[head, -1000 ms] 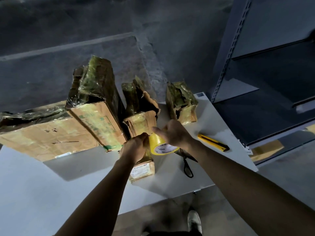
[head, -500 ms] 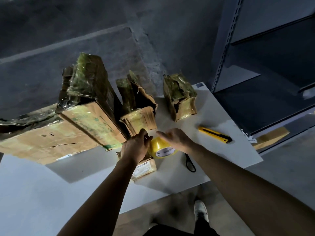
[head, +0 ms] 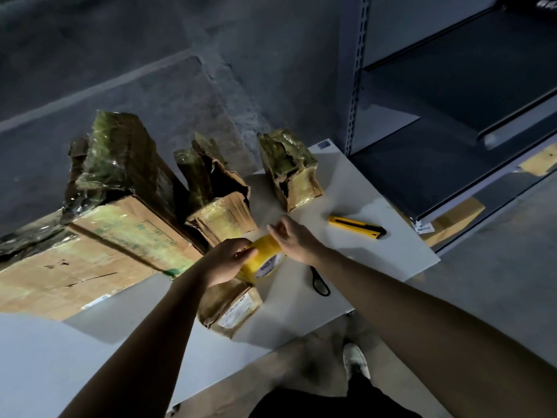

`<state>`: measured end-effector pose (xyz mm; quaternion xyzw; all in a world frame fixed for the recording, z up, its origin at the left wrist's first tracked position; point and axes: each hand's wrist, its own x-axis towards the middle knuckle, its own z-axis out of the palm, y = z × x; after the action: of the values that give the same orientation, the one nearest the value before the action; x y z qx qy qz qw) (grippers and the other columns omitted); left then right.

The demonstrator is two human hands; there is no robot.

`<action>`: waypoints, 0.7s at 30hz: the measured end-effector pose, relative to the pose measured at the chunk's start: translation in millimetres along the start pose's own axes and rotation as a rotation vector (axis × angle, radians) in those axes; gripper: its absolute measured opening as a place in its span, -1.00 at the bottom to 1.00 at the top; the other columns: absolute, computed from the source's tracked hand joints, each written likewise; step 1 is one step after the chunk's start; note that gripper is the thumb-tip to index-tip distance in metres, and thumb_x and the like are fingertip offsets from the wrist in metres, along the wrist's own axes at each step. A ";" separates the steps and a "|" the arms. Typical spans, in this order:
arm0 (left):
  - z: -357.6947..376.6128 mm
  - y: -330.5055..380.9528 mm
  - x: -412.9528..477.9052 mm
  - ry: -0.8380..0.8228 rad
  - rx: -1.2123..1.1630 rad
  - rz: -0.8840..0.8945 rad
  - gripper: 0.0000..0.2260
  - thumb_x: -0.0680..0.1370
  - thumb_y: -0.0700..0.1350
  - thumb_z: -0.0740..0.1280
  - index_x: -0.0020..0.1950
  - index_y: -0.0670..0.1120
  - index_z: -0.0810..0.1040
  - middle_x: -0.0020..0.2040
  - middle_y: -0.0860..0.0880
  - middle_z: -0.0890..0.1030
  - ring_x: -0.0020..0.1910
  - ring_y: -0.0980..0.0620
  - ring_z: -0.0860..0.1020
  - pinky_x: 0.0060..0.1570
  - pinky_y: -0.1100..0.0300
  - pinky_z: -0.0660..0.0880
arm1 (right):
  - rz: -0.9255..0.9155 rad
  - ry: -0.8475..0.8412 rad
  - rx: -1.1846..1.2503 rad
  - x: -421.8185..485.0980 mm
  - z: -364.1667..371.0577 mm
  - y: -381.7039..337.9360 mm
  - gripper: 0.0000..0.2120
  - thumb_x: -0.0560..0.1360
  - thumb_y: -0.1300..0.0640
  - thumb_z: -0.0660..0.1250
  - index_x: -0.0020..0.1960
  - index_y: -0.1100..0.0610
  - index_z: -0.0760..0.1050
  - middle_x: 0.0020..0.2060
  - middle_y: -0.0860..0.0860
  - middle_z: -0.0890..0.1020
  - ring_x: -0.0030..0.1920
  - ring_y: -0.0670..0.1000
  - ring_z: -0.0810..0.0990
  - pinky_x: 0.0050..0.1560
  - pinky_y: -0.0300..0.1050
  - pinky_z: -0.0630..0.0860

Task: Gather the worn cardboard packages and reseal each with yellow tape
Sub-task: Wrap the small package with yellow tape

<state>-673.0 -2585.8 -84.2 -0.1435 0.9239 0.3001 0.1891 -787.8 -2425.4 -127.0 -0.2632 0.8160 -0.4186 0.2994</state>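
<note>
My left hand (head: 226, 262) grips a roll of yellow tape (head: 265, 260) above a small worn cardboard package (head: 232, 309) lying on the white table (head: 346, 282). My right hand (head: 294, 239) pinches the tape's loose end at the top of the roll. Behind stand a torn upright package (head: 217, 203) and another torn one (head: 291, 173) to its right. A tall taped box (head: 126, 182) leans over a big flat box (head: 60, 273) at the left.
A yellow utility knife (head: 357, 226) lies on the table right of my hands. Black scissors (head: 319, 283) lie under my right forearm. Grey metal shelving (head: 452, 131) stands at the right. My shoe (head: 355, 362) shows on the concrete floor below the table edge.
The right hand has shifted from gripping the roll's side to pinching the tape end at its top. The view has tilted, so the table sits lower in frame.
</note>
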 end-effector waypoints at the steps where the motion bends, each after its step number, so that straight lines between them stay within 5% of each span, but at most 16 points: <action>1: 1.2 -1.4 -1.2 0.034 -0.006 -0.001 -0.77 0.68 0.07 0.15 0.13 -0.02 0.52 -0.12 0.03 0.57 -0.16 0.11 0.52 -0.23 0.19 0.38 | 0.005 0.025 -0.024 -2.8 -2.8 7.4 -0.69 0.66 -0.02 0.20 0.16 0.24 0.39 -0.01 0.20 0.62 -0.02 0.18 0.62 -0.16 -0.14 0.41; 5: 7.6 -12.1 -6.7 0.167 -0.086 -0.025 -0.80 0.68 -0.01 0.16 -0.03 -0.06 0.49 -0.27 0.02 0.49 -0.26 0.02 0.47 -0.28 0.14 0.32 | 0.103 -0.011 -0.176 -22.0 -9.0 39.8 -0.71 0.63 0.11 0.24 0.25 0.29 0.38 0.20 0.22 0.58 0.21 0.21 0.55 0.01 -0.11 0.41; 10: 12.0 -16.0 -6.1 0.268 -0.105 -0.093 -0.75 0.68 -0.01 0.18 0.06 -0.15 0.56 -0.22 -0.07 0.54 -0.26 -0.01 0.49 -0.25 0.10 0.33 | 0.131 0.005 -0.396 -36.5 -1.9 57.3 -0.74 0.56 0.10 0.31 0.16 0.22 0.40 0.09 0.22 0.56 0.14 0.26 0.53 -0.03 0.00 0.45; 13: 14.3 -12.0 -4.9 0.294 -0.078 -0.109 -0.72 0.68 0.01 0.16 0.12 -0.16 0.55 -0.18 -0.07 0.55 -0.26 0.07 0.49 -0.28 0.15 0.35 | 0.220 -0.027 -0.521 -43.7 -1.5 61.4 -0.63 0.54 0.15 0.31 0.29 0.20 0.32 0.23 0.22 0.43 0.28 0.26 0.39 0.20 0.13 0.44; 21: 15.9 -11.9 -3.9 0.289 -0.066 -0.120 -0.68 0.67 0.03 0.17 0.16 -0.18 0.57 -0.18 -0.08 0.56 -0.29 0.04 0.49 -0.33 0.13 0.29 | 0.335 -0.070 -0.673 -52.7 4.9 86.2 -0.40 0.54 -0.01 0.34 0.45 0.18 0.17 0.37 0.22 0.29 0.39 0.24 0.28 0.31 0.12 0.36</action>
<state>-660.8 -2584.8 -100.3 -0.2465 0.9208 0.2947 0.0668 -763.8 -2348.1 -187.6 -0.2238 0.9289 -0.0629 0.2883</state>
